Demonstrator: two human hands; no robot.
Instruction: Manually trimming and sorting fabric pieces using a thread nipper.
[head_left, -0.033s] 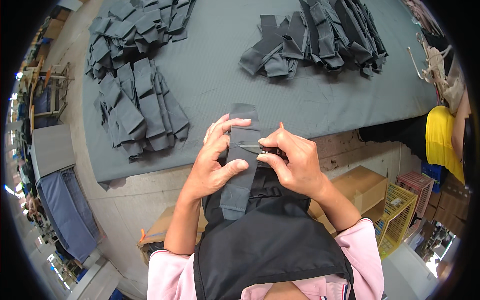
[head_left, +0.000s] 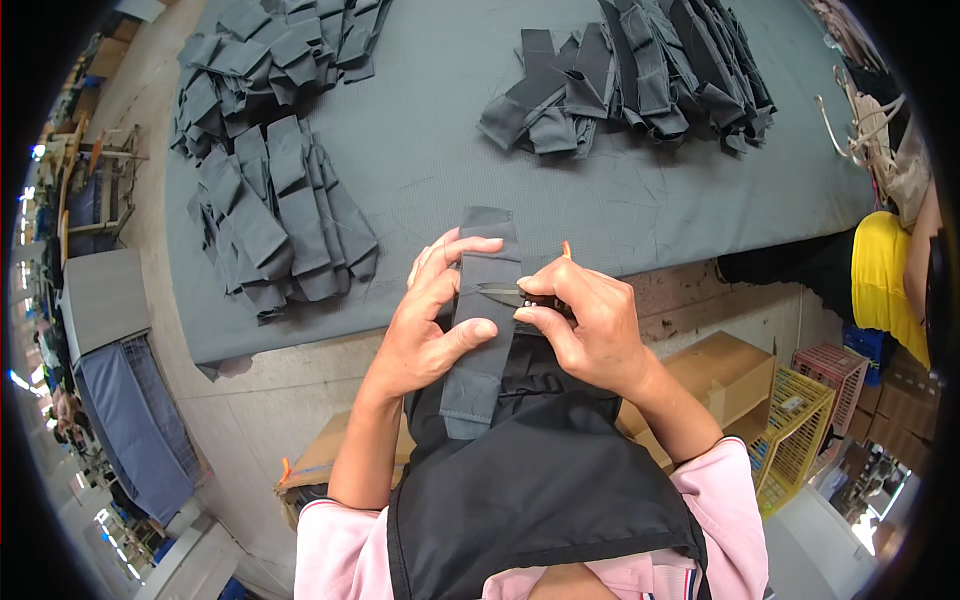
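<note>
A dark grey fabric strip [head_left: 480, 350] with stitched ends runs lengthwise in front of me, from the table edge down over my black apron. My left hand [head_left: 430, 325] is closed on it, fingers across its upper part and thumb on its face. In my right hand [head_left: 590, 320], pinched between thumb and fingers, is a pair of thread snips [head_left: 502, 292] with slim metal blades and a dark grip. The blades point left and lie against the middle of the strip. An orange end sticks up behind the right knuckles. My palm hides most of the grip.
The grey-covered table [head_left: 420, 150] carries piles of similar strips at left [head_left: 290, 220] and back right [head_left: 640, 80]. Cardboard boxes [head_left: 700, 385] and a yellow crate [head_left: 795, 430] stand below on the right. Metal hooks [head_left: 850, 135] and a person in yellow [head_left: 885, 280] are at the right edge.
The snips' blades look closer together now, and the orange end has shifted slightly to the right. Both hands and the strip hold almost the same place.
</note>
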